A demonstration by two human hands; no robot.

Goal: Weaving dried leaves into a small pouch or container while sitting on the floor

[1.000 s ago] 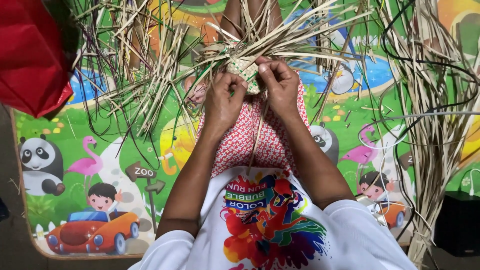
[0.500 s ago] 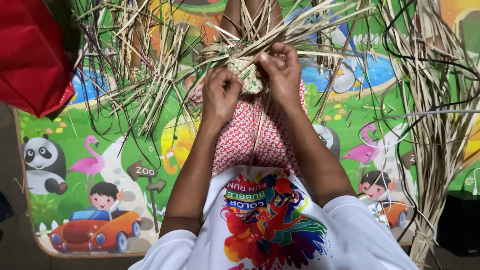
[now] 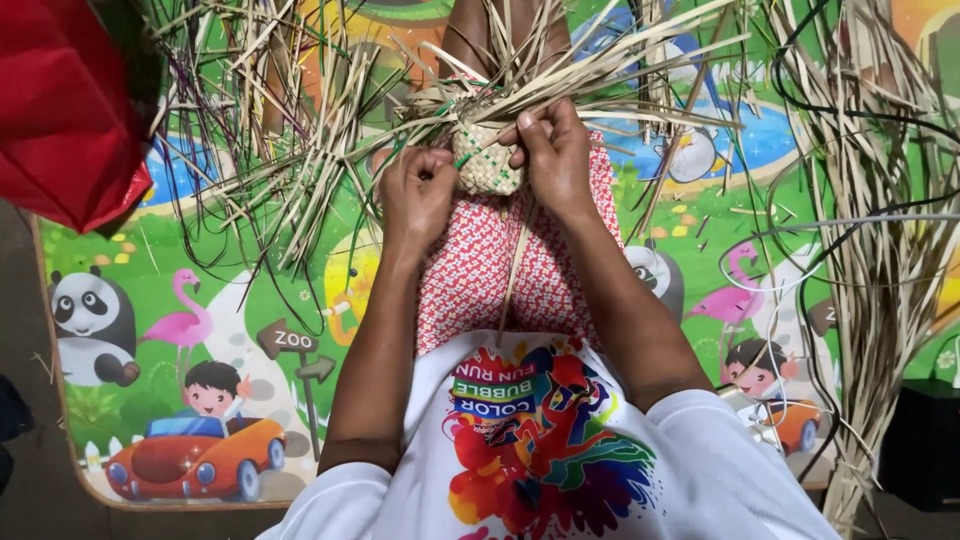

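Both hands stay on the small woven piece (image 3: 488, 160); left hand (image 3: 418, 192) curled pinching a strip, right hand (image 3: 553, 155) gripping its right edge

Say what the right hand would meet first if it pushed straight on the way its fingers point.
Likely the loose pale straw strips fanning out of the small woven piece that the right hand grips; depth is unclear.

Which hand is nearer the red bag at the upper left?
Left. The left hand grips the left side of the small woven piece, on the side toward the red bag; the right hand holds the piece's far side.
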